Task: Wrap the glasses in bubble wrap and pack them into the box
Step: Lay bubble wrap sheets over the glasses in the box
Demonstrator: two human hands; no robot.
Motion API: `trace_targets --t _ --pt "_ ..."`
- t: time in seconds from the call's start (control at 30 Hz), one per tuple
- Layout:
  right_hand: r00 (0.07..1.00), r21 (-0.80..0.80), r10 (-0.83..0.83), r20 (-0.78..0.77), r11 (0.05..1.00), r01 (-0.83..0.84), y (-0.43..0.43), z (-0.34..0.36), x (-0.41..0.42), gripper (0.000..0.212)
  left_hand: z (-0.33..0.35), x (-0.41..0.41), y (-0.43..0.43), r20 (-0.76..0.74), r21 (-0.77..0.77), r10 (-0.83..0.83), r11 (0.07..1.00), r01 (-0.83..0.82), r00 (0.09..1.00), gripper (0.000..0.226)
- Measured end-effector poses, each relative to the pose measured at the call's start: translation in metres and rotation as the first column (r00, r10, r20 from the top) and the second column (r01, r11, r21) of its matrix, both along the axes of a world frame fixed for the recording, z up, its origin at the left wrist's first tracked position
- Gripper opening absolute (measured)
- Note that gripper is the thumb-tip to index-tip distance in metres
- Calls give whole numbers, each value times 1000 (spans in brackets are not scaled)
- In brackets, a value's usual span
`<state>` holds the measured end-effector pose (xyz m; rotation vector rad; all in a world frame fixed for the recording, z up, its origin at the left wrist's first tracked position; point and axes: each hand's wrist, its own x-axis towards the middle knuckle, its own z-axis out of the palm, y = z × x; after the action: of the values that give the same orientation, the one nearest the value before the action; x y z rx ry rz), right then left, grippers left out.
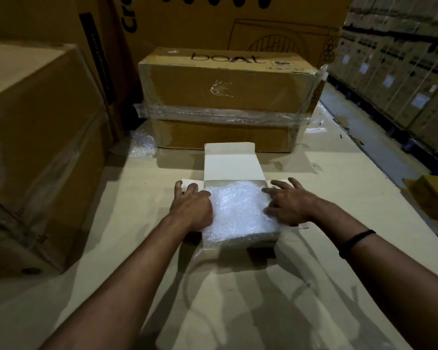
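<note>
A taped brown carton [225, 89] is set at the far side of the work surface [339, 198]. Before it, a white box [232, 165] is laid open, filled to the rim with bubble wrap [238, 208]; glasses cannot be seen beneath. The left hand [192, 205] is rested straight-fingered on the box's left edge, the right hand [286, 203] spread on the bubble wrap; nothing is gripped.
</note>
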<state>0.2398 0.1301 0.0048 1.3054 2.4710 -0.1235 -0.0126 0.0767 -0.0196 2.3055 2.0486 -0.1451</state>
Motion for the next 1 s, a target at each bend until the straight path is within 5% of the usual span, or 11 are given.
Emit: trace_targets --t 0.1,0.2,0.3,0.6,0.67,0.8,1.0 --pt "982 89 62 -176 995 -47 -7 10 14 61 8 -5 -19 226 86 -10 996 -10 974 54" --pt "965 115 162 -206 983 -140 -23 12 20 63 7 0 -40 202 88 -122 991 106 972 78" --pt "973 138 181 -145 977 -162 -25 5 13 57 -2 5 -39 222 64 -146 989 135 964 68" --pt "944 228 148 -295 970 -81 -27 7 5 23 -2 1 -25 436 5 -72 997 77 897 27" --pt "945 250 152 -290 965 -78 -28 5 3 19 0 2 -24 421 35 -79 997 70 904 17" --pt "944 287 245 -222 942 -176 -30 -1 0 6 0 7 -25 285 167 -184 976 140 941 34" --pt "956 114 253 -147 965 -238 -32 0 2 28 -4 8 -31 214 138 -291 954 266 932 35"
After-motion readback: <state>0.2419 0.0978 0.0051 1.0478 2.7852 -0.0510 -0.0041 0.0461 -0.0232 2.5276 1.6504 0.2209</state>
